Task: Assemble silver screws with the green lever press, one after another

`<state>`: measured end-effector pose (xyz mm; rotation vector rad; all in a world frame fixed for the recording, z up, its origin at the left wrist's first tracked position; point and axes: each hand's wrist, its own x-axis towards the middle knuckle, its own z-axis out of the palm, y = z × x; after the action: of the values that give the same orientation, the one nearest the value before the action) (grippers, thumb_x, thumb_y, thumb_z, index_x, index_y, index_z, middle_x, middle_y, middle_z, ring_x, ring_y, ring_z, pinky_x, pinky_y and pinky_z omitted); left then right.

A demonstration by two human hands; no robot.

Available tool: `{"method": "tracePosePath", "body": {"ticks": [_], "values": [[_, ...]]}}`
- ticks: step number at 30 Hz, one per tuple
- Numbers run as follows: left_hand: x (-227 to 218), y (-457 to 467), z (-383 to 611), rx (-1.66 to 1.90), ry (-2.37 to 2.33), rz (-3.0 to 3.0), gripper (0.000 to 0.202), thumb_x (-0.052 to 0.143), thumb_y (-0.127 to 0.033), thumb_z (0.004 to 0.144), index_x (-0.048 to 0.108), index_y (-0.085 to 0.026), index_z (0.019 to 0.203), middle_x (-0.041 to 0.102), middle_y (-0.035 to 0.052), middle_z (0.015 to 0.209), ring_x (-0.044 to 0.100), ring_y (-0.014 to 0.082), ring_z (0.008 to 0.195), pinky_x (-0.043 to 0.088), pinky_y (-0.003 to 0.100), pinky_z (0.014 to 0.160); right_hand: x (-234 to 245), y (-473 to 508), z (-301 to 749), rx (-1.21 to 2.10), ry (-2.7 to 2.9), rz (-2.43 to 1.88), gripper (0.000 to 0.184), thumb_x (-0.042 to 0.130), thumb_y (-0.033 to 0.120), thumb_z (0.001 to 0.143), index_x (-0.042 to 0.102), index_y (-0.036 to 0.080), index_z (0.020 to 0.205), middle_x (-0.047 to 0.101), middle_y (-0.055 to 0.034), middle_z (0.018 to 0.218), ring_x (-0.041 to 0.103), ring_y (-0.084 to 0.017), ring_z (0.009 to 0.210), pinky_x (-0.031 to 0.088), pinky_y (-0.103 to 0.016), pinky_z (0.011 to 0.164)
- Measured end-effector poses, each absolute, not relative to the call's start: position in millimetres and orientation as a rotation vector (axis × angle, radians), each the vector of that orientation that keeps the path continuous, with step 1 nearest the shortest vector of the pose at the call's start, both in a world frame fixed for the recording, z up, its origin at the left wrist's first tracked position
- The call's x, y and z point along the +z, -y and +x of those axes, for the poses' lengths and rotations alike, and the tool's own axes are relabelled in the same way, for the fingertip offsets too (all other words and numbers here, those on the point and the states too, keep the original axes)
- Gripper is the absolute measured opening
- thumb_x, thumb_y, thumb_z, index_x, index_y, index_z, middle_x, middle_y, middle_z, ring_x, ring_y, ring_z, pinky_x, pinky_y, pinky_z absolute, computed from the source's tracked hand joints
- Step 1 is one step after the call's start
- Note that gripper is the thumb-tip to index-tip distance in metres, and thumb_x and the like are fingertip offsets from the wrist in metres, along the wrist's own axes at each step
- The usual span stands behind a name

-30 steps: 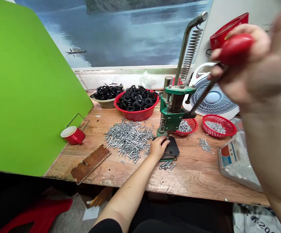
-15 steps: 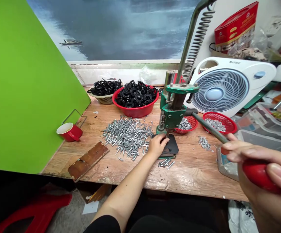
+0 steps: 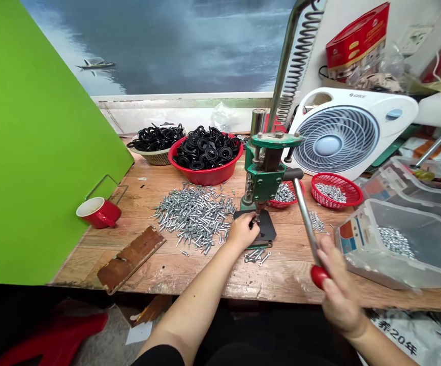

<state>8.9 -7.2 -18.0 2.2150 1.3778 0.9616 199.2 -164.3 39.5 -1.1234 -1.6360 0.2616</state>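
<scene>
At left on the bench (image 3: pixel 292 279) are a red mug (image 3: pixel 100 212) and a brown board (image 3: pixel 129 259), then a heap of bolts (image 3: pixel 193 216). Next comes the left hand (image 3: pixel 244 231), resting at the black pad (image 3: pixel 268 229) under the green press (image 3: pixel 268 184); its fingers are bent, the tips right at a small metal piece (image 3: pixel 257 217) below the press (whether they pinch it, I cannot tell). Loose bolts (image 3: pixel 256 255) lie just in front. Farther right, the lever (image 3: pixel 305 216) slants down to its red knob (image 3: pixel 318 276), which sits between the curled fingers and thumb of the blurred right hand (image 3: pixel 340 295).
</scene>
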Motion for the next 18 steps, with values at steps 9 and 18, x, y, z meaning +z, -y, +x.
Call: {"method": "tracePosePath", "body": {"ticks": [9,18], "values": [[-15,3,8,0.916,-1.389,2.201,0.039,0.050,-0.016,0.070,0.058,-0.018,0.108,0.063,0.0050,0.105,0.057,0.0188,0.095,0.044,0.030,0.087,73,125,191,0.971,1.530,-1.549,0.059,0.037,0.020,0.076,0.024,0.021,0.133,0.046,-0.0103,0.126,0.048,-0.020,0.114,0.040,-0.041,0.096],[-11,1,7,0.896,-1.378,2.162,0.038,0.051,-0.016,0.068,0.060,-0.018,0.104,0.064,0.0048,0.101,0.058,0.0194,0.090,0.045,0.030,0.083,54,97,175,0.611,1.508,-1.797,0.028,0.040,0.038,0.082,0.047,0.021,0.103,0.057,-0.0060,0.102,0.054,-0.020,0.097,0.042,-0.039,0.087]]}}
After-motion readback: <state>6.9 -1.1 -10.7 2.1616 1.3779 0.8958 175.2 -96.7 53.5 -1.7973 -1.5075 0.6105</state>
